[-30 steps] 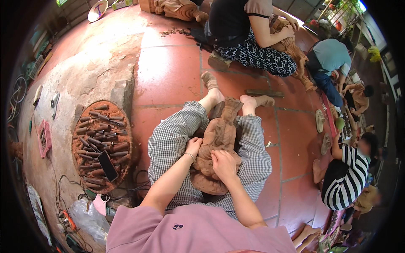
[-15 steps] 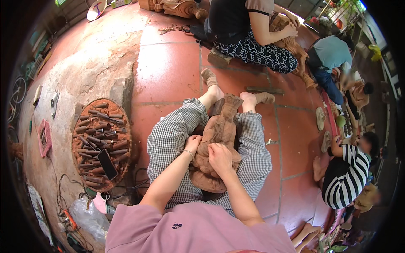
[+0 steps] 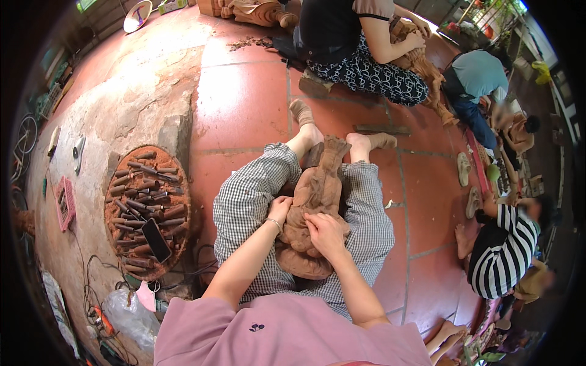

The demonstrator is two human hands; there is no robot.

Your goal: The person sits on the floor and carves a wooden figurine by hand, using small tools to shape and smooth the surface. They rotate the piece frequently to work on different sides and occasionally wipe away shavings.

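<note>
A brown carved wooden figure (image 3: 317,189) lies between my legs, its narrow end toward my feet and its rounded end toward my body. My left hand (image 3: 280,210) grips its left side, fingers bent against the wood. On the carving's middle rests my right hand (image 3: 326,234), with thumb and fingers drawn together on the surface. Whatever may be pinched under those fingertips is too small or hidden to make out. Checked trousers (image 3: 247,207) flank the carving on both sides.
To my left, a round tray of reddish dust (image 3: 152,152) holds several chisels (image 3: 137,210) and a black phone (image 3: 157,240). Beyond it sits a pink basket (image 3: 65,204); cables and a plastic bag (image 3: 129,314) lie nearer. Ahead, a co-worker (image 3: 342,36) handles another carving (image 3: 421,67); others sit at right.
My right hand has shifted slightly right over the carving, and its fingers have turned and reach further out. My left hand stays in nearly the same spot.
</note>
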